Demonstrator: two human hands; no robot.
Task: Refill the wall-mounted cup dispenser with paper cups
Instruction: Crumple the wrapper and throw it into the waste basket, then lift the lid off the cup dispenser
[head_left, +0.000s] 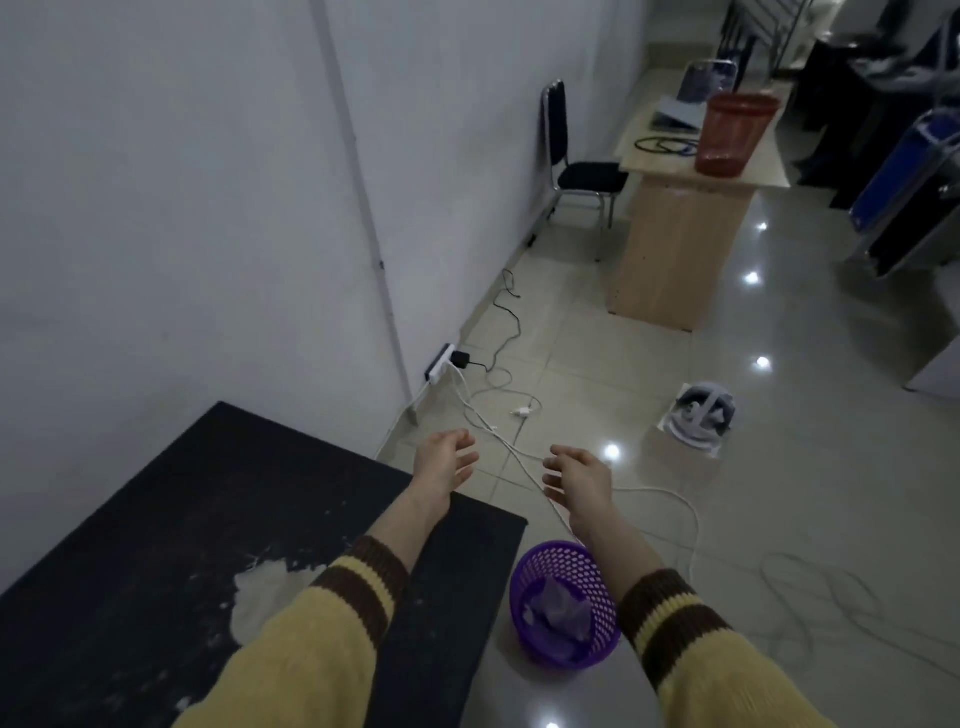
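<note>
Yellow sleeves (311, 623); L hand (447, 465), R hand (576, 478) empty, fingers (464, 461) loose.

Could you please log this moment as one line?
left hand: open, empty | right hand: open, empty | cups, dispenser: unseen

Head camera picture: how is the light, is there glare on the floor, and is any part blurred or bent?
Head view: dim, bluish light; small bright glare spots on the glossy floor; the wall conduit bows, a wide-angle distortion; the red basket on the far desk looks smeared; the left hand and right hand are fairly sharp.
</note>
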